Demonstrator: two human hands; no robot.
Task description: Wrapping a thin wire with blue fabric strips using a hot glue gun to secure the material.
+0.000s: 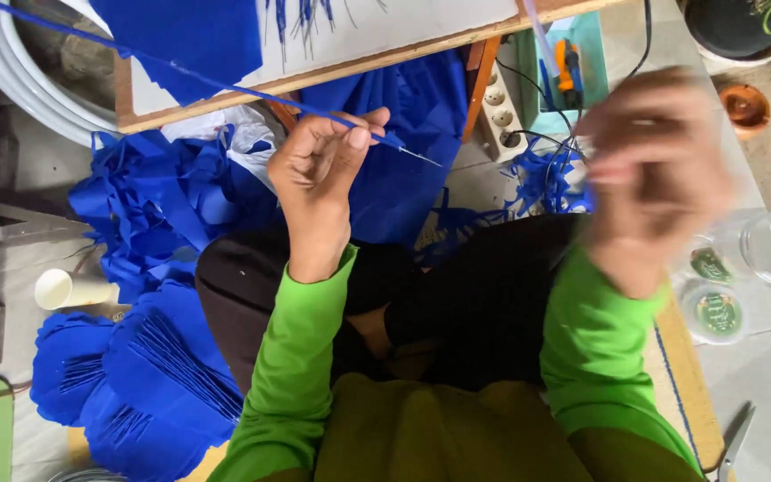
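My left hand is raised over my lap and pinches a long thin blue stick that ends in a bare metal tip pointing right. The stick runs up and left across a low wooden board. My right hand is blurred by motion at the right, fingers curled; whether it holds anything is unclear. Both arms wear bright green sleeves.
Stacks of cut blue fabric pieces lie at the lower left, with more blue cloth under the board. A white cup, a power strip, clear lidded containers and scissors lie around.
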